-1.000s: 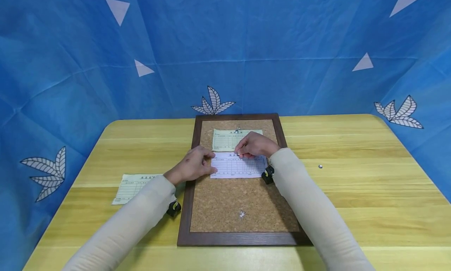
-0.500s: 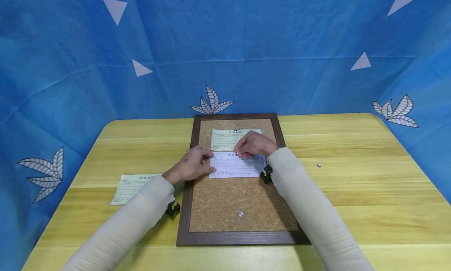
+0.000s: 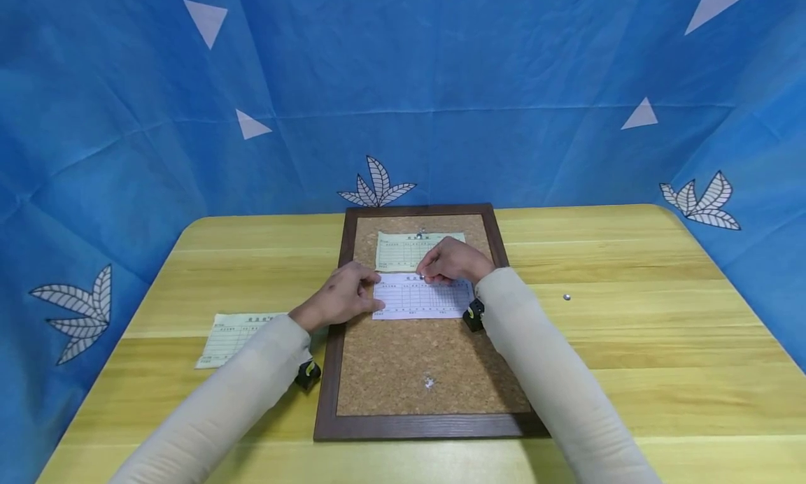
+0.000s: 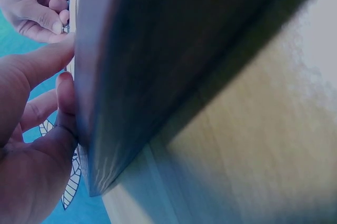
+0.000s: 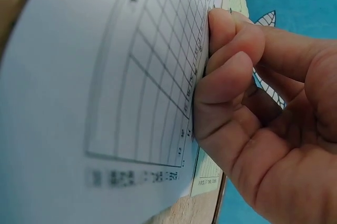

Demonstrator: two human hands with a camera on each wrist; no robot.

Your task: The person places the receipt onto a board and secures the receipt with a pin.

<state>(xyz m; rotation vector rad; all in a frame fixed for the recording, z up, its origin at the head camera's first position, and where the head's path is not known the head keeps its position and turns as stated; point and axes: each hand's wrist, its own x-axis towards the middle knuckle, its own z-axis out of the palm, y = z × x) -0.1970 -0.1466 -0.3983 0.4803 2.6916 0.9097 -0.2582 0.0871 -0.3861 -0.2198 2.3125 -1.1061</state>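
Nearest, a person's pale sleeves (image 3: 214, 410) are stretching forward over a wooden surface (image 3: 680, 372). Between them a framed cork board (image 3: 428, 426) is lying, a pale spot (image 3: 429, 382) showing low on its cork, too small to identify. To the left, a green slip (image 3: 229, 337) is lying on the surface, partly hidden by a sleeve.

Farther up the board, a white slip (image 3: 393, 299), a printed form, is resting on the cork. The left hand (image 3: 340, 295) is touching its left edge, thumb and fingers apart, not curling round anything. The right hand (image 3: 456, 259) is pinching a silver pin (image 3: 422, 278) at the slip's top edge; whether its point is piercing the paper is not showing.

The paper is looking light, limp and easy to crease or tear, so its edges are offering the safest hold. The pin is probably hard and slick, its head giving the grip.

On the right, a loose pin (image 3: 567, 297) is lying on the surface. Beyond the white slip, a second green slip (image 3: 393, 253) is lying, another pin (image 3: 419, 236) sitting at its top. Farthest, a blue curtain (image 3: 434, 64) is hanging.
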